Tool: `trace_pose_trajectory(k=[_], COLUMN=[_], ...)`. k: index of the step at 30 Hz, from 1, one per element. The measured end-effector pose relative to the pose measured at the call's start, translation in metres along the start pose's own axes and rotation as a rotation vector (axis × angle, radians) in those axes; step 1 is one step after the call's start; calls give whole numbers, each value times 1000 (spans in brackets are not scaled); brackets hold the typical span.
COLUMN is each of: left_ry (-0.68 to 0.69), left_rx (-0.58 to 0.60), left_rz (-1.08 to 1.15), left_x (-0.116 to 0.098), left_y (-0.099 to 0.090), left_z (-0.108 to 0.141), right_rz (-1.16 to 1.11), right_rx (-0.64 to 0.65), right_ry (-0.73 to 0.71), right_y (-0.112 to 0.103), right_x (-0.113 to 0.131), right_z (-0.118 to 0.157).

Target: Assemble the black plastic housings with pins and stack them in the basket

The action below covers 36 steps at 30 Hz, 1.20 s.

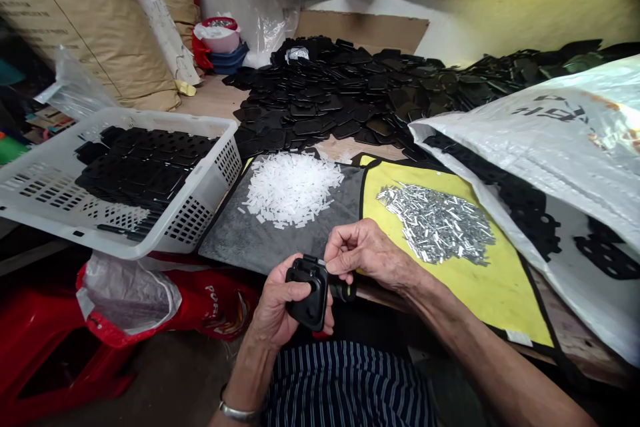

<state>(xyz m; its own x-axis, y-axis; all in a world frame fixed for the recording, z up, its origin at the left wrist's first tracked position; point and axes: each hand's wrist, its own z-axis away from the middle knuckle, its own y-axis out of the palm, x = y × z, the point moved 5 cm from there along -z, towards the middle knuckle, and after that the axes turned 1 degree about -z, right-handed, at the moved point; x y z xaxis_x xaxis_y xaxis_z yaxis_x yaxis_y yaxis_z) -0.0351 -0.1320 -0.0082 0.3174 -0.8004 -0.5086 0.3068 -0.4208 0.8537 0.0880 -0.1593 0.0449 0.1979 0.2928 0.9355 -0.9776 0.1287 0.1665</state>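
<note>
Black plate [314,299] | left hand [279,300] grasping it | right hand [373,255] pinching pale piece [323,263] at its corner | best kept straight, steady

We look through a single camera worn on the person's head, facing forward and steeply down over the striped garment [345,380] at the bottom edge. We sit close above the left hand [283,300] and right hand [367,257], both just below the middle of our view. Past them we face the heap of black plastic plates [325,93], farther off, and the yellow wall [550,27] behind it. Our view is wide: it takes in the white plastic basket [195,213] leftward, the white sack [540,113] rightward, and some floor [175,380] at lower left.
</note>
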Motion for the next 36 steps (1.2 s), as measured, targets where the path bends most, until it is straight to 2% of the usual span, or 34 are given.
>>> trace_pose_trajectory(k=[7,11,13,16,18,19,21,23,25,26,29,30,32,36], left_ry=[-57,-37,-31,-28,-33,-37,-37,-33,-31,-34,-40,-42,-61,-128], left_rx=[34,34,29,2,-24,-27,-9,15,13,10,11,25,62,133], left_rz=[-3,-31,-82,-138,-134,-124,-100,-76,-52,-41,-24,-29,-51,-74], left_x=[-1,-7,-11,-15,-14,-13,-11,-8,-8,-8,-13,-15,-18,-14], left_y=[3,1,-2,-9,-13,-15,-17,-17,-17,-17,-11,-8,-2,11], left_z=[4,9,12,18,22,23,26,29,33,35,40,41,42,40], right_rz=[41,120,289,621,726,723,621,455,304,242,102,78,68,123], right_rx=[54,-21,-107,-195,-208,-215,-260,-334,-329,-266,42,128,210,178], right_ry=[10,-7,-124,-446,-651,-691,-610,-422,-256,-186,-34,-27,-66,-144], right_y=[-2,9,16,31,43,46,49,47,47,49,54,54,49,39], right_x=[0,4,9,13,10,6,-4,-14,-19,-18,-10,-5,4,6], right_z=[-6,-5,0,11,18,20,17,13,9,7,3,3,5,10])
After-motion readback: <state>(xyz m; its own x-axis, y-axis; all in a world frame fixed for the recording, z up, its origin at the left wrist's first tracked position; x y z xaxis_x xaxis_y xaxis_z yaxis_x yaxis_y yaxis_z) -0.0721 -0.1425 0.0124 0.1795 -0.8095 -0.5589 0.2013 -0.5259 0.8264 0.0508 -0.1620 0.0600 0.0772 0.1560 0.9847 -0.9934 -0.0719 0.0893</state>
